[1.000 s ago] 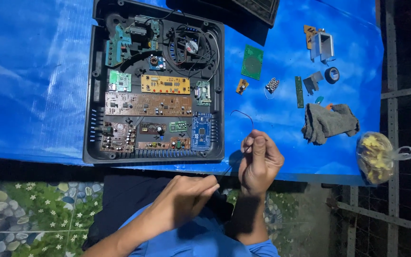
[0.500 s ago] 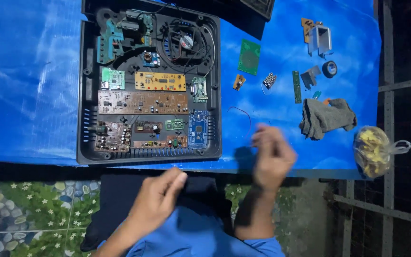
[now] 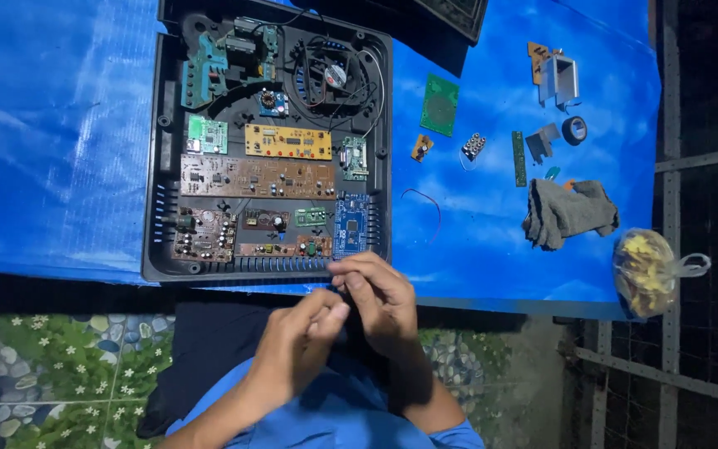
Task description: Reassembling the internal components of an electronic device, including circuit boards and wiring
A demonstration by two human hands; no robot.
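Both our hands meet just off the near edge of the blue tarp-covered table [image 3: 60, 166], right below the near right corner of the open black plastic device case [image 3: 153, 208]. Left hand [image 3: 297, 341] has fingers curled, tips pinched toward the right hand [image 3: 380, 299], whose fingers are bent in too. They look closed on something small between them, but we cannot tell what; nothing shows in the pinch.

Progress, as a judgement: teardown looks well along.
- Case lid off, boards exposed: long brown circuit board [image 3: 258, 177] across the middle, yellow board [image 3: 288, 142] above it, small blue board [image 3: 351, 226] at the near right corner, black round fan [image 3: 334, 75] at the far right.
- Parts already out on the tarp to the right of the case: green square board [image 3: 440, 105], thin loose wire [image 3: 425, 208], narrow green strip board [image 3: 519, 158], black tape roll [image 3: 574, 130], metal heatsink bracket [image 3: 558, 79].
- Most boards sit in the case; they look not yet pulled.

Also there: grey crumpled cloth [image 3: 571, 212] and a clear plastic bag of yellow bits [image 3: 646, 270] at the table's right edge.

Hard to read: the dark lid at the far edge is cut off, and we cannot make out screws or connectors.
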